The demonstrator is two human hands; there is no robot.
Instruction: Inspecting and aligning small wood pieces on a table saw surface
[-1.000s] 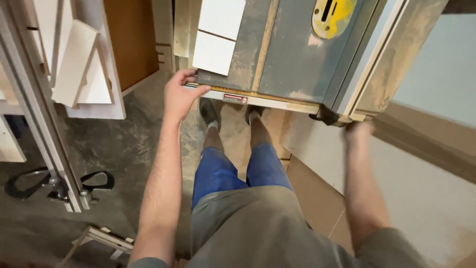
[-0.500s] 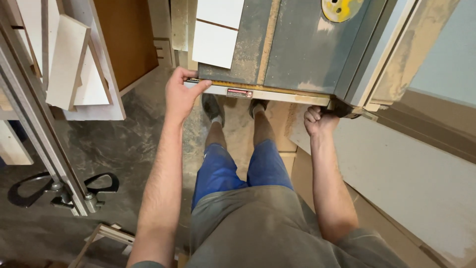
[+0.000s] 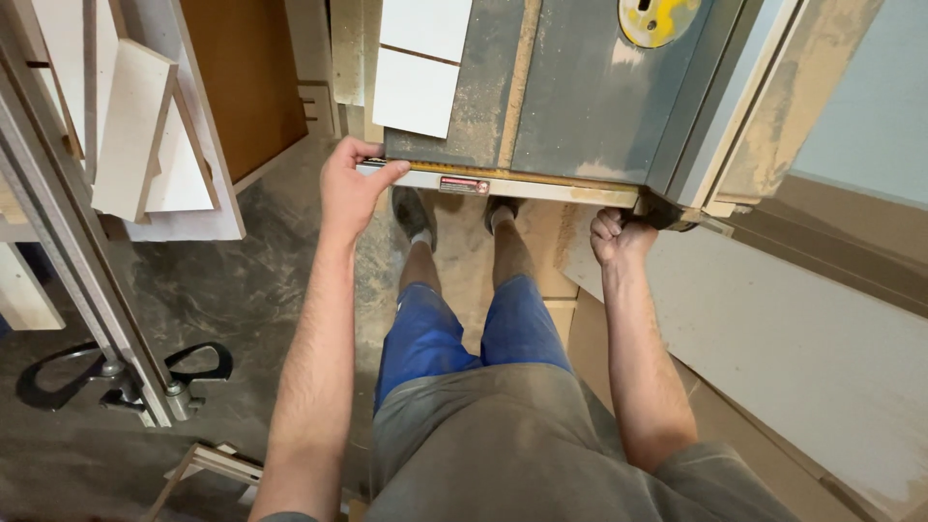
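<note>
White offcut boards (image 3: pixel 135 135) lean at far left. The left hand (image 3: pixel 350 188) grips the near left corner of the dusty table saw (image 3: pixel 570 97) — thumb on its front rail (image 3: pixel 503 182). The right hand (image 3: pixel 619 237) is fisted around a dark knob (image 3: pixel 665 215) under the right corner.

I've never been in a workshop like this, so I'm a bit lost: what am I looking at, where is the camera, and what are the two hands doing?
The camera sits on the person's head and looks straight down, so you see their own arms, blue shorts and shoes. In front of them is a grey table saw, dusted with sawdust, with a yellow disc near its far edge. Two white panels lie on its left part. The left hand grips the front rail at the table's near left corner. The right hand is closed around a dark handle under the near right corner. More white boards lean at the left, above a grey floor.
</note>
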